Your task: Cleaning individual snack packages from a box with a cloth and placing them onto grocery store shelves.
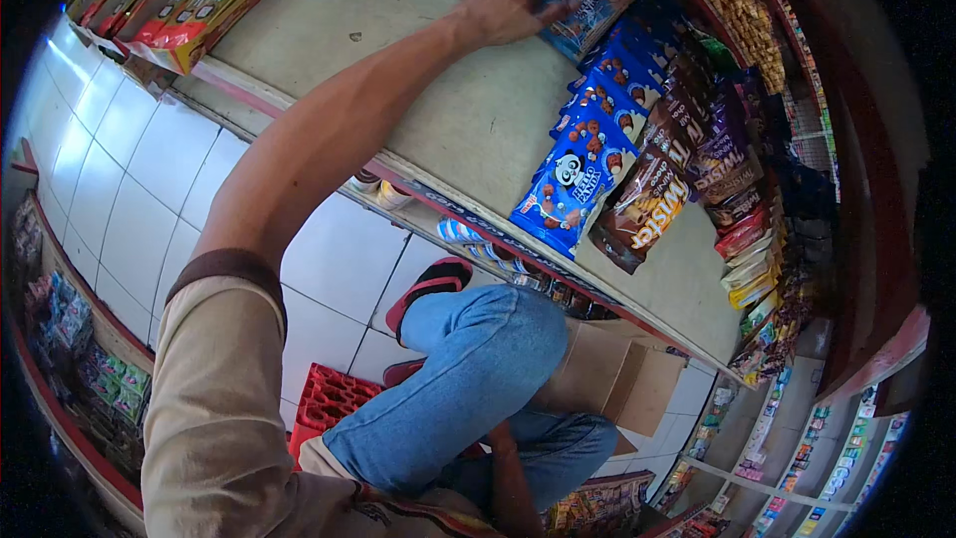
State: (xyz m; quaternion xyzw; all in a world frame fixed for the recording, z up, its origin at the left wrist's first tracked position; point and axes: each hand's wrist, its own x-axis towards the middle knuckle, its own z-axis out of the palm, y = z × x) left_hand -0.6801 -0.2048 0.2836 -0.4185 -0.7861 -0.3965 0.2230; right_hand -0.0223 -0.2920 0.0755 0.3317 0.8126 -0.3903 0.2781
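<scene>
My left hand (502, 9) is stretched over the shelf, back up, with its fingers apart. Its thumb or a finger lies against a blue Hello Panda snack pack (590, 0) at the back of a row. In front of that pack, more blue Hello Panda packs (575, 183) stand in an overlapping row reaching to the shelf's front edge. Brown Twister Minis packs (648, 213) form the row beside them. My right forearm passes down between my bent legs; the right hand is hidden behind my knee.
Red snack boxes (216, 4) stand at the shelf's left end. Beyond the brown packs are purple, red and yellow packs (750, 288). Jars and cans sit on a lower shelf. An open cardboard box (646, 388) and a red plastic crate (332, 400) are on the tiled floor near my legs.
</scene>
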